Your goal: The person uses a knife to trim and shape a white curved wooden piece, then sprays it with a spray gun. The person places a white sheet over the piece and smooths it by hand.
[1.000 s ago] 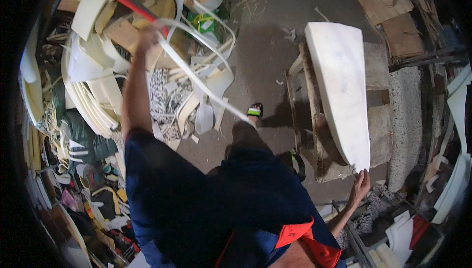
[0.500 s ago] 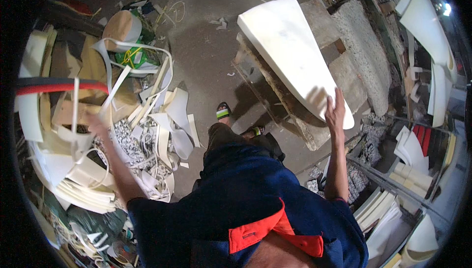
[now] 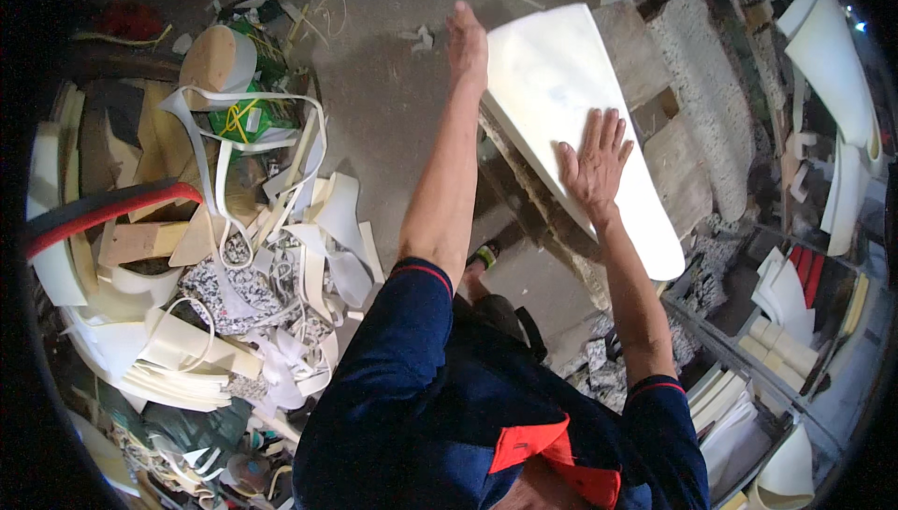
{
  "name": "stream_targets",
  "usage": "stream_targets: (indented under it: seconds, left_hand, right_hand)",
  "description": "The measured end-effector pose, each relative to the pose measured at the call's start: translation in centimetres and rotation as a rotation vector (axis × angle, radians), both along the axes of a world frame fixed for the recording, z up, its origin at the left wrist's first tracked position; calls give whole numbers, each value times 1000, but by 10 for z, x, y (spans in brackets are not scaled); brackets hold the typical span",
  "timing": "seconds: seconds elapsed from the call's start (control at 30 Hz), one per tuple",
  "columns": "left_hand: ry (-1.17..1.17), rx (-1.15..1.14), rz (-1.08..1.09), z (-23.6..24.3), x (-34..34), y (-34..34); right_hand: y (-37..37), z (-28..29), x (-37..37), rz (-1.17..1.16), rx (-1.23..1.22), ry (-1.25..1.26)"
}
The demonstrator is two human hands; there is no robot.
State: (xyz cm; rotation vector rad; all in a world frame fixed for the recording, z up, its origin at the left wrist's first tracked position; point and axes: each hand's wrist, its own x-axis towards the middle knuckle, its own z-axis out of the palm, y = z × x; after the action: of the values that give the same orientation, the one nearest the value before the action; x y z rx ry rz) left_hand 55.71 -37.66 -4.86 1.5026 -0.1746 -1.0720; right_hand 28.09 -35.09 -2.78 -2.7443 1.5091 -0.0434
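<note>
A long white foam slab (image 3: 547,66), wide at its far end and narrowing to a rounded near end, lies on a rough wooden bench (image 3: 524,173). My right hand (image 3: 597,164) rests palm down on its top face, fingers spread. At the slab's far left edge is my left hand (image 3: 468,47), its fingers stretched out and its side against or very near the foam. Neither hand grips anything.
Heaped on the left are foam offcuts (image 3: 341,229), looping white strips (image 3: 318,136), a round foam block (image 3: 217,59) and a red-and-black strip (image 3: 122,211). Behind the slab stands a speckled board (image 3: 706,99). Curved foam sheets (image 3: 828,71) and a metal rack (image 3: 748,351) line the right.
My left hand has swung from the scrap heap on the left to the slab's far left edge. My right hand has shifted from the slab's right edge onto its top.
</note>
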Motion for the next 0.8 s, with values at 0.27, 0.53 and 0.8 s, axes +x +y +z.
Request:
stream_targets:
  seconds: [0.27, 0.53, 0.8]
  left_hand:
    - [325, -343, 384, -44, -26, 5]
    - [24, 3, 254, -2, -179, 62]
    - [506, -216, 76, 48, -281, 107]
  right_hand:
    - [-2, 1, 0, -33, 44, 45]
    - [-2, -1, 0, -44, 8, -6]
    - [0, 0, -3, -110, 26, 5]
